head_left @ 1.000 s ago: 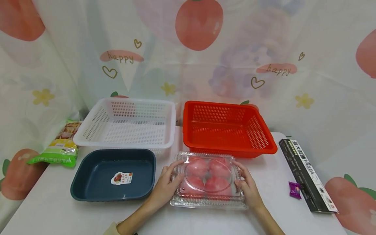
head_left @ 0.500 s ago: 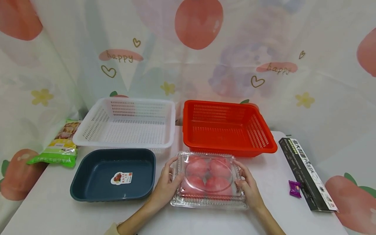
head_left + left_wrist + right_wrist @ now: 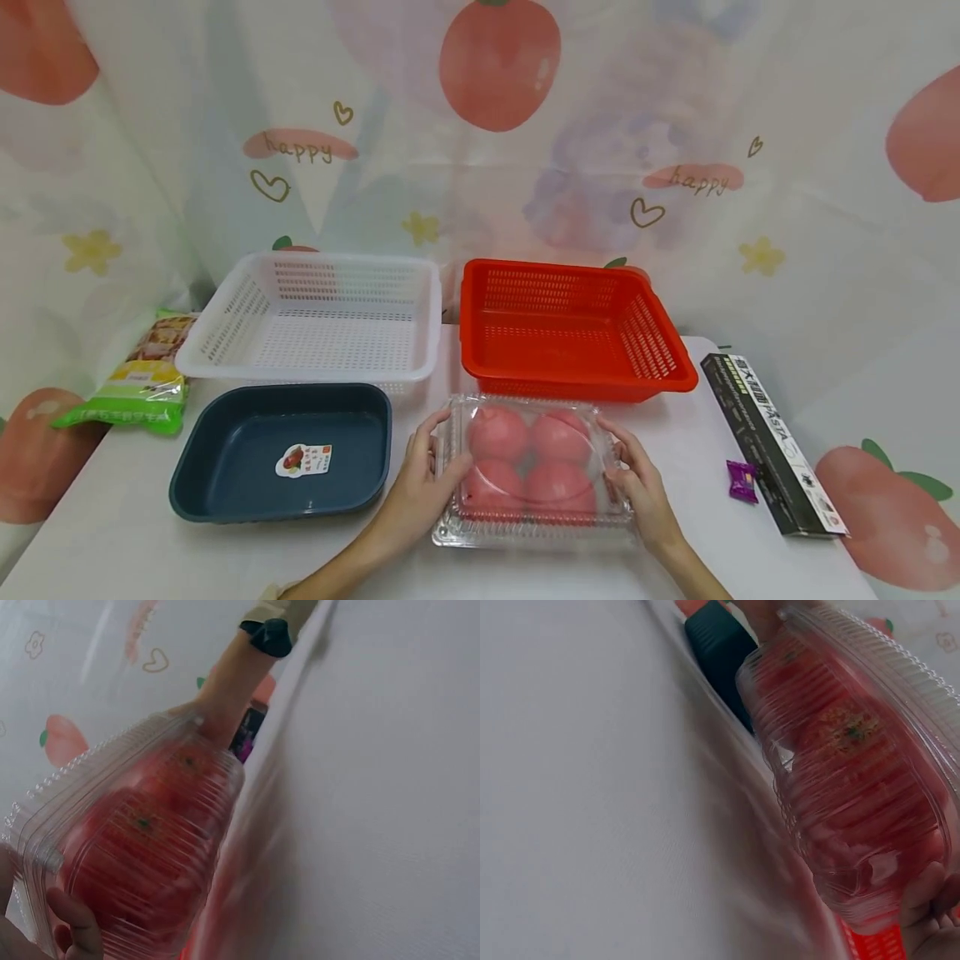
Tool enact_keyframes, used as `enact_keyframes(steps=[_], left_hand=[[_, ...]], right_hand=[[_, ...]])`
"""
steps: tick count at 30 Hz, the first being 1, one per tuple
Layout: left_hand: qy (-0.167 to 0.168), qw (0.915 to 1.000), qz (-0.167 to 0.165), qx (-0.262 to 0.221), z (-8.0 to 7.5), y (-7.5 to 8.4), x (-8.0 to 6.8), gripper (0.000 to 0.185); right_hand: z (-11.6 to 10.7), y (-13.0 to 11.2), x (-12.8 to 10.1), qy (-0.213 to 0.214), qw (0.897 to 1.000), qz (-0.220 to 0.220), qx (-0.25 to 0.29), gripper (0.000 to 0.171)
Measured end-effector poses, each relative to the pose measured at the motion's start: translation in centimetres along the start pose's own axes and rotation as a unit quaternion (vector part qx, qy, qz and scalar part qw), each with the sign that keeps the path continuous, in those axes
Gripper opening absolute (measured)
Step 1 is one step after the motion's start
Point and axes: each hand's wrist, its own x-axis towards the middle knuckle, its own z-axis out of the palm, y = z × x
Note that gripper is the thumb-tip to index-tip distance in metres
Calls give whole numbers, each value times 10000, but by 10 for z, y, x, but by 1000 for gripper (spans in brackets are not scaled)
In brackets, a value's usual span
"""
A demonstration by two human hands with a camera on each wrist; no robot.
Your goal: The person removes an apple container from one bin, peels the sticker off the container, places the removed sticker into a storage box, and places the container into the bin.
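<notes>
Both hands hold a clear plastic clamshell box (image 3: 517,536) of red tomatoes (image 3: 495,487) in front of the red basket. My left hand (image 3: 420,483) grips its left side, thumb on the lid and fingers around the edge. The right hand (image 3: 645,492) grips the opposite side in the same way. Seen from the left wrist, the ribbed box (image 3: 45,817) stands off the white tabletop, and green tomato stem ends show through its underside. In the right wrist view, fingers (image 3: 922,896) curl at the lower end of the box.
A white basket (image 3: 300,373) and a red basket (image 3: 577,390) stand at the back. A dark blue tray (image 3: 281,510) lies left of the hands. The green-yellow food bag (image 3: 138,379) is at far left; a black pasta box (image 3: 768,450) and purple-wrapped candy (image 3: 742,482) lie right.
Both hands keep their grip on the clamshell box, which has tilted a little; the glare on its lid has lessened and the tomatoes show more plainly. The head view has shifted slightly.
</notes>
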Motion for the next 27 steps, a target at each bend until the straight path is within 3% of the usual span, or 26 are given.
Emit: enact_keyframes(steps=[6, 12, 17, 21, 24, 27], left_hand=[[108, 9999, 93, 28, -2, 15, -10, 61], [-49, 9996, -1, -276, -9, 27, -20, 60], [12, 9993, 73, -371, -16, 35, -24, 57], [238, 9994, 268, 9, -23, 42, -25, 57], [416, 9978, 366, 377, -28, 46, -27, 58], [432, 9974, 368, 453, -32, 48, -27, 58]], right_hand=[[-1, -14, -11, 98, 9999, 74, -5, 56], [0, -29, -18, 71, 9999, 76, -120, 59], [2, -47, -18, -98, 9993, 349, 3, 58], [5, -60, -16, -330, 9981, 480, 201, 59], [6, -67, -15, -520, 9976, 381, 255, 61], [7, -71, -13, -600, 9976, 212, 260, 63]])
